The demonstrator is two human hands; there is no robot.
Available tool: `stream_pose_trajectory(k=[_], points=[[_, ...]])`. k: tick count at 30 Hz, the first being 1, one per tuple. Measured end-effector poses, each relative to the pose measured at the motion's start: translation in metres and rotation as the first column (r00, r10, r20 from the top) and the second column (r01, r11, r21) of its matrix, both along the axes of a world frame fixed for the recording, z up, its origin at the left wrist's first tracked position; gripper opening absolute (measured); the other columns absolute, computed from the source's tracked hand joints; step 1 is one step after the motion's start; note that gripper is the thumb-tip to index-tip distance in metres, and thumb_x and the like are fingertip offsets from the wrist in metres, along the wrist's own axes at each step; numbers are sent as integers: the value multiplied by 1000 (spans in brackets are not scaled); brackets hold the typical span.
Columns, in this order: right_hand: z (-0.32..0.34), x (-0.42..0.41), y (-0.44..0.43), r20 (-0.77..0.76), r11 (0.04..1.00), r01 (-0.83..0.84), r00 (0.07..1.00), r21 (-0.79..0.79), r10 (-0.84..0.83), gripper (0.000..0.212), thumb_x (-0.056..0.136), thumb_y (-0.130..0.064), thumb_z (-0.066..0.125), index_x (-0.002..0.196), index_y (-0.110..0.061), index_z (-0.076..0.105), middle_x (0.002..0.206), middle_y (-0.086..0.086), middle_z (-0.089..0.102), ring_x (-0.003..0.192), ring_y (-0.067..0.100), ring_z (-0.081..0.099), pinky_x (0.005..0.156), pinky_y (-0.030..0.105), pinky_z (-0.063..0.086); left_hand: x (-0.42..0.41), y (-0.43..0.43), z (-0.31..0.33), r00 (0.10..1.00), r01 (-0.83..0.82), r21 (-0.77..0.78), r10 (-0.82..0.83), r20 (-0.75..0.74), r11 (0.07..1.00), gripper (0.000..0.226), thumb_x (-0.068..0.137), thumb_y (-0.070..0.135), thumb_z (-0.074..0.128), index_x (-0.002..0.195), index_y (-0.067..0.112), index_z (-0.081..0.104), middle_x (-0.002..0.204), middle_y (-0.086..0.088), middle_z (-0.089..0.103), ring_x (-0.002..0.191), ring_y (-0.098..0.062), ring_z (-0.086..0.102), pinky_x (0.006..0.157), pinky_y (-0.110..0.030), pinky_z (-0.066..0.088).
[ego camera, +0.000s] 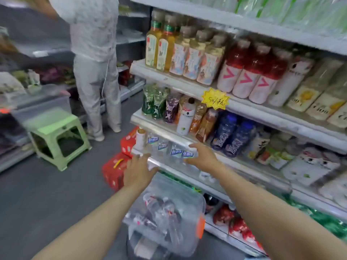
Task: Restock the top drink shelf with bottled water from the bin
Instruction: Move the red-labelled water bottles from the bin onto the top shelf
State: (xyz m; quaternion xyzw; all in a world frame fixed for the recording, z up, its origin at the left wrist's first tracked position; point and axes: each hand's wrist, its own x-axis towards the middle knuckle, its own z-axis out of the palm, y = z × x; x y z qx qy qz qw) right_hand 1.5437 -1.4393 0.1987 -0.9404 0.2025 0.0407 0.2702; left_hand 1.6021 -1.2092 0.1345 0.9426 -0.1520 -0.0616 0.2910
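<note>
A clear plastic bin (195, 199) stands on the floor below my arms, with several clear bottles with red-and-white labels (159, 209) lying inside. On a low shelf (169, 165) stands a row of clear water bottles with blue labels (162, 146). My right hand (203, 155) is wrapped around the rightmost of these bottles (187, 154), thumb on top and fingers underneath. My left hand (139, 170) hovers at the shelf's front edge with fingers spread and nothing in it. The top shelf (244, 21) runs along the upper edge of the view, with green-wrapped packs above it.
Shelves of tea, red and blue drinks (249, 72) fill the right side, with a yellow price star (215, 99). Red cartons (116, 169) sit on the floor by the shelf end. A green stool (56, 136) and a standing person (95, 72) occupy the aisle to the left.
</note>
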Motion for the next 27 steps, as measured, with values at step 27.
stream_pose_trajectory(k=[27], points=[[-418, 55, -40, -639, 883, 232, 763, 409, 95, 27, 94, -37, 70, 111, -16, 66, 86, -2, 64, 73, 12, 59, 59, 24, 41, -61, -42, -302, 961, -206, 532, 274, -50, 821, 52, 97, 54, 34, 118, 22, 70, 127, -4, 67, 130, -25, 53, 121, -52, 15]])
